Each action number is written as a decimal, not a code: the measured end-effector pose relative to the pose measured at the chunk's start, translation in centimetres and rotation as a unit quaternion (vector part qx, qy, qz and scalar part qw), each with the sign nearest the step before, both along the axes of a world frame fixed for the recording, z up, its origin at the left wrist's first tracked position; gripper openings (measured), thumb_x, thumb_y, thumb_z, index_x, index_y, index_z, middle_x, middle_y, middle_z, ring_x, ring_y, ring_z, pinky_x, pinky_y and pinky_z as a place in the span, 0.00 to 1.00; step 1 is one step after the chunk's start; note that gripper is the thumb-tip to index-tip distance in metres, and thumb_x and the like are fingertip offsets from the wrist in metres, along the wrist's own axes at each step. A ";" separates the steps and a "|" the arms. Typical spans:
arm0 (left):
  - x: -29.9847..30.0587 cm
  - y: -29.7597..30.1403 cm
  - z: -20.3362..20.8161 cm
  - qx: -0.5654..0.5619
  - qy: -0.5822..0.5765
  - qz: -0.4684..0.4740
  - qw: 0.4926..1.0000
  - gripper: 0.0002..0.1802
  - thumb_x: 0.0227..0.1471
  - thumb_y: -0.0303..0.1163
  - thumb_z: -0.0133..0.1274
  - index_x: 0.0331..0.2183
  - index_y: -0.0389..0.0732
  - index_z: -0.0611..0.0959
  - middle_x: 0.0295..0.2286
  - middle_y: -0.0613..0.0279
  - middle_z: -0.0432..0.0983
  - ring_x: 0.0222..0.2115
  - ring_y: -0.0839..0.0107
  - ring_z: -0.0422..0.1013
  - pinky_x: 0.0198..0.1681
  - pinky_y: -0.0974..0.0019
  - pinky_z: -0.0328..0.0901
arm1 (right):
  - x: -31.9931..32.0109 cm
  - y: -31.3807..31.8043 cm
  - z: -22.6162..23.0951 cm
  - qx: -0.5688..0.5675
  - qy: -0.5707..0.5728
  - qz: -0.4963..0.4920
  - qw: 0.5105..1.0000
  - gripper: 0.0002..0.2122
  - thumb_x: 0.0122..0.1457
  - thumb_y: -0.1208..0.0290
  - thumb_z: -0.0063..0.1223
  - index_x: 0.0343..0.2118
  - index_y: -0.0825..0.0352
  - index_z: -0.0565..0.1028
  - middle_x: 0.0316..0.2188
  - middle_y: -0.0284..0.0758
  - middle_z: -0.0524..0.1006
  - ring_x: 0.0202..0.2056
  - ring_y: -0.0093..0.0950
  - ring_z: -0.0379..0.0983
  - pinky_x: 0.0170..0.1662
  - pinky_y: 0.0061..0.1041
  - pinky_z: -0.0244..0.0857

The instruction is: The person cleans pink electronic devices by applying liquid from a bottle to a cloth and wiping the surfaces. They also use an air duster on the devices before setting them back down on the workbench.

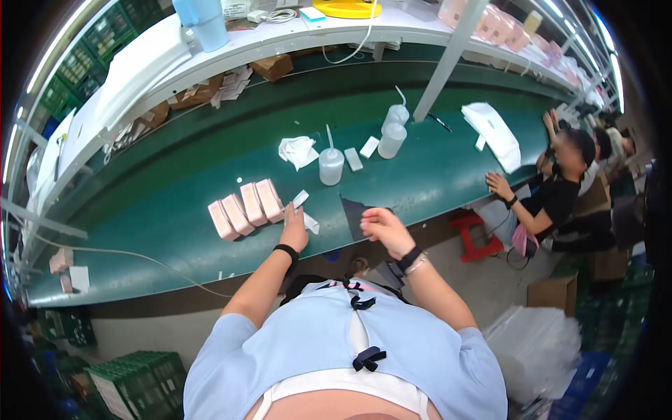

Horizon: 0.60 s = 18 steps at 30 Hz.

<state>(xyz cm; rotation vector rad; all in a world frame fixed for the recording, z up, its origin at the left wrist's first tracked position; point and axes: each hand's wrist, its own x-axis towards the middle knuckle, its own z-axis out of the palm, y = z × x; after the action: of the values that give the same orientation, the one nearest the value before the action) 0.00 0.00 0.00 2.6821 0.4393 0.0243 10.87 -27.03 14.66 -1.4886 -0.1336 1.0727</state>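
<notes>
Hazards at the green worktop (pixel 161 238): four pale pink boxes (pixel 253 204) sit side by side in a slanting row left of centre, the rightmost just beside your left hand (pixel 296 231). That hand is narrowed, its fingers reaching forward, with a small white piece (pixel 301 199) at the fingertips; whether you grip the piece, or touch the box, cannot be told. Your right hand (pixel 387 231) is half curled by a dark grey sheet (pixel 353 217), its fingers loosely bent, nothing visible in it. The main risk is lateral: should your left hand swing leftward, it may push the end box, and the close row could skew together. A slip of white paper (pixel 311 224) lies beside your left thumb; a backward drag of the hand may carry it over the near edge. The dark grey sheet reaches toward that edge too, so a snagging finger could pull it off. Beyond, a translucent squeeze bottle (pixel 331 170) stands upright; a careless forward reach might tip it, and any liquid inside could wet the crumpled white tissue (pixel 298 152) near it
</notes>
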 end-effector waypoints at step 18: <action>3.0 -0.9 8.1 -0.588 -0.043 0.301 0.750 0.16 0.57 0.36 0.54 0.40 0.32 0.80 0.40 0.57 0.77 0.39 0.65 0.75 0.42 0.61 0.69 | 13.4 14.4 -12.7 -0.059 -0.353 -0.116 0.926 0.46 0.37 0.68 0.74 0.60 0.72 0.58 0.55 0.46 0.67 0.55 0.36 0.66 0.57 0.32 0.60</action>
<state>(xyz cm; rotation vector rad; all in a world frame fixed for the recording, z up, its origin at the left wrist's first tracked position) 3.04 -0.93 8.12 1.2156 0.8912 0.0404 24.26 -12.64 1.93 -1.8954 -0.3904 0.3191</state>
